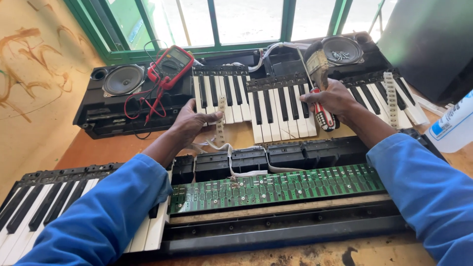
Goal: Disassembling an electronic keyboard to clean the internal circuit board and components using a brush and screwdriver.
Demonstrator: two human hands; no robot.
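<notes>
My left hand (189, 120) pinches a long pale rubber contact strip (221, 123) that hangs upright in front of a block of loose piano keys (221, 93). In my right hand (332, 97) are a paintbrush (318, 66), bristles up, and a red-and-white-handled screwdriver (323, 116), held over a second block of keys (281, 106). Below my hands lies an opened keyboard with a bare green circuit board (276, 187) and black key frames (231, 162). Both arms are in blue sleeves.
A red multimeter (171, 65) with red leads rests on the black keyboard shell (98, 111) by a round speaker (122, 80). Another contact strip (391, 98) lies on keys at right. A plastic bottle (453, 125) stands at the right edge. A green-framed window is behind.
</notes>
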